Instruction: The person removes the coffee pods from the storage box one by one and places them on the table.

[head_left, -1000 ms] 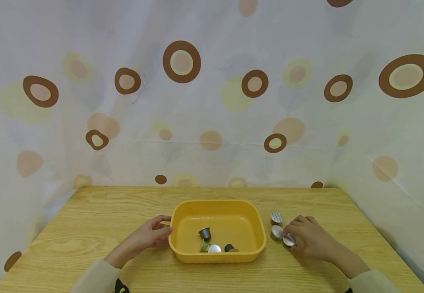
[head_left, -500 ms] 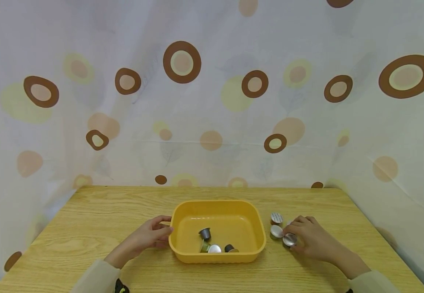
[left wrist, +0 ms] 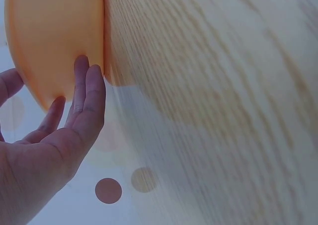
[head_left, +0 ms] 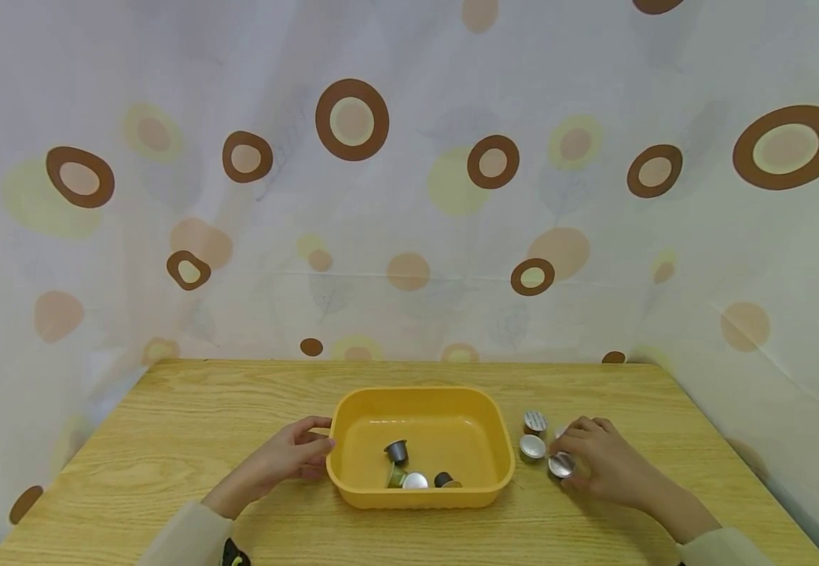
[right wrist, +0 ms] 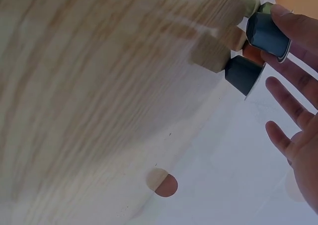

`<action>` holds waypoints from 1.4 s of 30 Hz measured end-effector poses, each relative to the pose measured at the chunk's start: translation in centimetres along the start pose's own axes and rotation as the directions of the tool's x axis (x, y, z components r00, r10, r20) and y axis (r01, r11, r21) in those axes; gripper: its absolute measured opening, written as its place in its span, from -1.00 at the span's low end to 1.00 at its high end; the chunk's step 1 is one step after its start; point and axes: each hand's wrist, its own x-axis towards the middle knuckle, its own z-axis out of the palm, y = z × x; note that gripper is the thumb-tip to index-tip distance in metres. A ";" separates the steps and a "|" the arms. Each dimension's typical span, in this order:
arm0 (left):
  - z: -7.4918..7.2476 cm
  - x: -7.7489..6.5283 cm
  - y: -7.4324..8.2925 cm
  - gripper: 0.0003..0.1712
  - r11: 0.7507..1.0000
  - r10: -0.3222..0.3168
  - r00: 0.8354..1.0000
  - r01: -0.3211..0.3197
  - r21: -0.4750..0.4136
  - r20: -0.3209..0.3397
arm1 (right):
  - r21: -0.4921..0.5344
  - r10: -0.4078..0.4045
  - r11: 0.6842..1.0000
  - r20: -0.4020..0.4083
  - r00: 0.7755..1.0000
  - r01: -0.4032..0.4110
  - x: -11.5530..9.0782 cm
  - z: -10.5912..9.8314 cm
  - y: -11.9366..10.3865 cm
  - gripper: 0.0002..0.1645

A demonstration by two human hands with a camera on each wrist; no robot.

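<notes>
A yellow plastic tray (head_left: 420,498) stands on the table with several coffee capsules lying in it, one of them a dark grey capsule (head_left: 397,451). My left hand (head_left: 285,456) touches the tray's left wall with loosely extended fingers; the left wrist view shows fingertips (left wrist: 94,76) against the outer side. To the right of the tray, my right hand (head_left: 600,464) pinches a dark blue capsule (right wrist: 268,34), silver lid up, between thumb and finger. Close by stand a silver-lidded capsule (head_left: 532,448) and a capsule with a printed lid (head_left: 534,422). Another capsule (right wrist: 243,75) is partly hidden behind my right fingers in the head view.
The wooden table (head_left: 240,393) runs back to a patterned cloth (head_left: 409,314), which also hangs at both sides. Inside the tray, a green capsule (head_left: 395,475), a silver-lidded capsule (head_left: 415,480) and a dark one (head_left: 445,479) lie near the front wall.
The silver-lidded capsule left of my right hand has shifted slightly left, widening its gap from the pinched one. My right hand has barely moved; my left hand and the tray have stayed still.
</notes>
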 end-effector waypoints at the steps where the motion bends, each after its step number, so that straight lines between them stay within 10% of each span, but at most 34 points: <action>1: 0.0 0.0 0.0 -0.33 1.000 0.001 1.000 -0.001 -0.001 0.002 | 0.004 -0.003 1.000 -0.003 1.000 0.003 0.0 0.0 0.0 -0.53; 42: 0.0 -0.2 0.2 -0.33 1.000 0.012 1.000 -0.012 0.012 0.004 | -0.083 -0.043 0.996 -0.071 0.997 0.037 -0.3 0.4 0.3 -0.45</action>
